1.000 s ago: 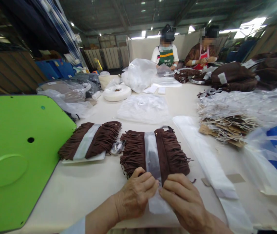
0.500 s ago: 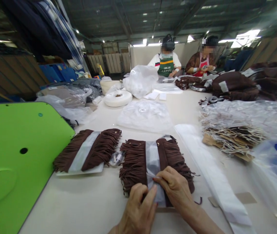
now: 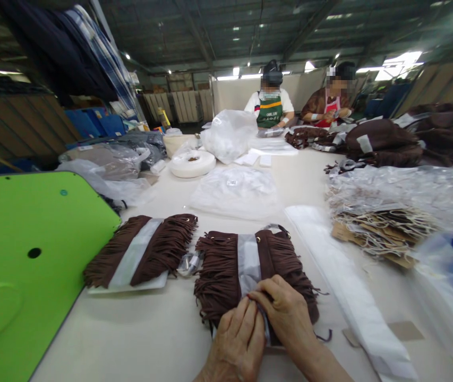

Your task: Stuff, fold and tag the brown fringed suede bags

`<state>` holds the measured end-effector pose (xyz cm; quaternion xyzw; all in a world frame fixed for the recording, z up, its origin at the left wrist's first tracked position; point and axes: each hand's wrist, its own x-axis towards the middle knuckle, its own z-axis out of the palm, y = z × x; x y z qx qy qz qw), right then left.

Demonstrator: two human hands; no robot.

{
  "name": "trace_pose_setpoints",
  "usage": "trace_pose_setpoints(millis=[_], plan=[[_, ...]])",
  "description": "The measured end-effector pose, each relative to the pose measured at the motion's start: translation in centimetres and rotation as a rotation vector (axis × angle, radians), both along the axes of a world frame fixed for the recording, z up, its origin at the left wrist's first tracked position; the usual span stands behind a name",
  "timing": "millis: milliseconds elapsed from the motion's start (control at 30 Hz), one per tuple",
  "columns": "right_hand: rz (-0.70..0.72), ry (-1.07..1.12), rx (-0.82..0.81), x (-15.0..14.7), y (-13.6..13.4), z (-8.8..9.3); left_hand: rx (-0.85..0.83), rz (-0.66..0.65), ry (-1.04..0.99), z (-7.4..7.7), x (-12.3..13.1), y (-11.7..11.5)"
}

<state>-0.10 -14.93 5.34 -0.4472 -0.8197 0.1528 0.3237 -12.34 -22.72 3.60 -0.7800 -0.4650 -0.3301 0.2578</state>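
A brown fringed bag (image 3: 218, 276) lies flat on the table in front of me, with a whitish translucent wrapping strip (image 3: 249, 260) running down its middle. My right hand (image 3: 285, 310) pinches the strip near the bag's lower half, thumb and fingers closed. Against those fingertips press the bent fingers of my left hand (image 3: 239, 337), held together over the strip's lower end. What lies beneath the left fingers is hidden. To the left, a second fringed bag (image 3: 160, 252) with a similar strip rests on a white sheet (image 3: 146, 284).
A green board (image 3: 31, 212) stands at the left. White sheeting (image 3: 341, 281) runs along the right, near bundled brown tags with strings (image 3: 385, 231). Behind are a clear plastic bag (image 3: 234, 191), a white roll (image 3: 192, 164) and brown bags (image 3: 383, 140). Two people (image 3: 272, 109) work at the far end.
My left hand has moved up and right, its fingers now flatter and meeting the right fingertips over the strip. My right hand stays nearly in place, still pinching.
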Motion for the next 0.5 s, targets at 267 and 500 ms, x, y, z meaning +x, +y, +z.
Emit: trace_pose_setpoints(millis=[267,500], plan=[[-0.100,0.303,0.083,4.0,-0.7,4.0,-0.015,0.091,0.041,-0.6,0.2,-0.1],[-0.928,0.124,0.200,22.8,0.6,7.7,0.127,0.034,0.074,-2.7,-1.4,0.9]])
